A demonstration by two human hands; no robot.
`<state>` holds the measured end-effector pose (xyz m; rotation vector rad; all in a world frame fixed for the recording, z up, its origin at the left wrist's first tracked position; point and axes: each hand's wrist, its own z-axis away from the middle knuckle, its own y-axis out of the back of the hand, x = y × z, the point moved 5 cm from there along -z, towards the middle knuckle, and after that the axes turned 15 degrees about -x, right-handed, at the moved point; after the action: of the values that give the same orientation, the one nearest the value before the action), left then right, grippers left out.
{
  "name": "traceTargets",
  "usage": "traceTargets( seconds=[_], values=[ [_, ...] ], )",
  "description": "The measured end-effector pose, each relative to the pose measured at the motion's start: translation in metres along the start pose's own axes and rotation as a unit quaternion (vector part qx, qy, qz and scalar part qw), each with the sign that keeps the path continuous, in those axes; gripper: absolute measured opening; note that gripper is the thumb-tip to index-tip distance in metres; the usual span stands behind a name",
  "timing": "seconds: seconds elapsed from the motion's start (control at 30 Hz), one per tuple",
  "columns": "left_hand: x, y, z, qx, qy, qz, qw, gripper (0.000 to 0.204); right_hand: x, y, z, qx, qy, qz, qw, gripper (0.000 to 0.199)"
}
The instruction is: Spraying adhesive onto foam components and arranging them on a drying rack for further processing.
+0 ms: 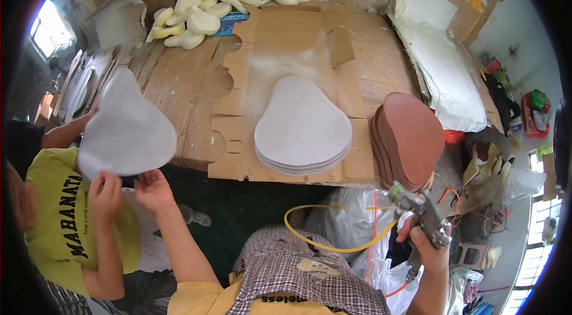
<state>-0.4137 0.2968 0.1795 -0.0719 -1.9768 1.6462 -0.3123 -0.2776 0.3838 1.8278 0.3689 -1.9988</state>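
My right hand is wrapped round the handle of a spray gun, with a yellow hose below it. On the left, my left hand is palm up with its fingers apart, just at the lower edge of a grey saddle-shaped sheet. A co-worker's hand is at that same edge, and another hand reaches behind the sheet's far side. In front of me lies a stack of similar grey sheets on cardboard. Beside it on the right stands a stack of brown saddle-shaped sheets.
Cream foam saddle pads are heaped at the back left of the cardboard-covered table. A white-covered board leans at the right. The yellow hose loops before my apron. A co-worker in a yellow-green shirt stands close on the left.
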Motion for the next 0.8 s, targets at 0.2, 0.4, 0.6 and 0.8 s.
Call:
traceTargets(
  seconds=[0.2, 0.4, 0.6, 0.8],
  values=[
    [-0.034, 0.069, 0.037, 0.185, 0.069, -0.040, 0.979, 0.026, 0.000, 0.028, 0.011, 0.078, -0.022, 0.040, 0.996, 0.060],
    [-0.077, 0.072, 0.051, 0.226, 0.131, -0.060, 0.963, 0.022, -0.003, 0.036, 0.040, 0.105, -0.070, 0.068, 0.990, 0.062],
    [-0.122, 0.059, 0.054, 0.136, 0.219, -0.134, 0.957, 0.014, 0.002, 0.032, 0.045, 0.000, -0.095, 0.048, 0.994, 0.061],
    [-0.206, 0.041, 0.088, 0.000, 0.382, -0.356, 0.853, 0.017, -0.006, 0.025, 0.009, -0.021, 0.001, -0.004, 1.000, 0.063]
  ],
)
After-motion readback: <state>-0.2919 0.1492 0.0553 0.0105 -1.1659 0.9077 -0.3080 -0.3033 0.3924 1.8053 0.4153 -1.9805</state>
